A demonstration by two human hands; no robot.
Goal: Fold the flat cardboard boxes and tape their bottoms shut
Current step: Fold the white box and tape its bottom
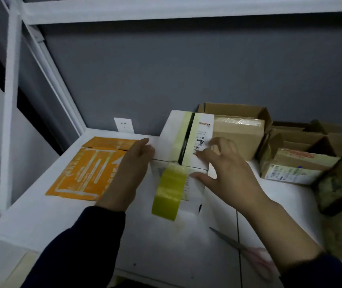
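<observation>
Head view: taping step in hand. White cardboard box (169, 129) stands mid-counter, yellowish tape strip run over its top, yellow-green tape roll (169, 194) at its front face. Left hand (132, 163) flat against its left side, right hand (224, 169) spread over the top edge; both grips apart. Next, likely: cut tape with metal scissors (228, 239). White counter (41, 215), grey wall (186, 69).

One white box (170, 129), one flat orange box (87, 169), one tape roll (169, 190), one scissors (247, 252), several brown boxes (238, 138)
</observation>
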